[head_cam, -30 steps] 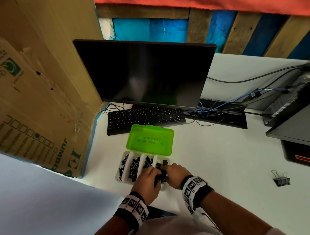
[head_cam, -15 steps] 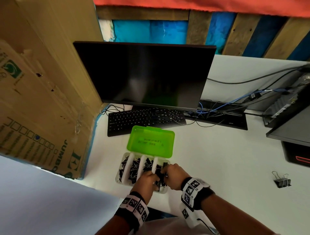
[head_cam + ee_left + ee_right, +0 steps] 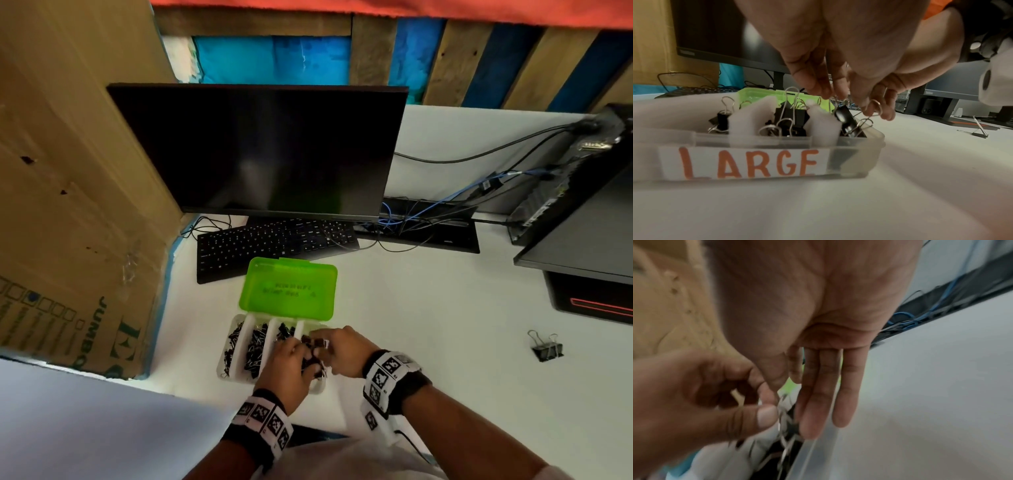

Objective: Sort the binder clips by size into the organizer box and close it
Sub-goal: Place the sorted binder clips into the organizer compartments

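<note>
The clear organizer box (image 3: 222,365) stands open near the desk's front edge, its green lid (image 3: 289,291) folded back. Black binder clips fill its compartments; a label on the front wall (image 3: 748,164) reads LARGE. Both hands hover over the rightmost compartment. My left hand (image 3: 301,356) pinches the wire handles of a binder clip (image 3: 844,118) between thumb and forefinger (image 3: 764,415). My right hand (image 3: 325,346) holds its fingers (image 3: 824,394) straight, pointing down beside the clips along the box's right wall. One loose binder clip (image 3: 547,346) lies on the desk far to the right.
A keyboard (image 3: 274,243) and a dark monitor (image 3: 260,150) stand behind the box. A big cardboard carton (image 3: 68,205) walls off the left. Cables (image 3: 428,219) and a computer case (image 3: 582,192) sit at the back right. White desk surface (image 3: 428,325) lies between box and loose clip.
Both hands have stayed over the rightmost compartment, shifting only slightly. The left hand has come a little further over the clips.
</note>
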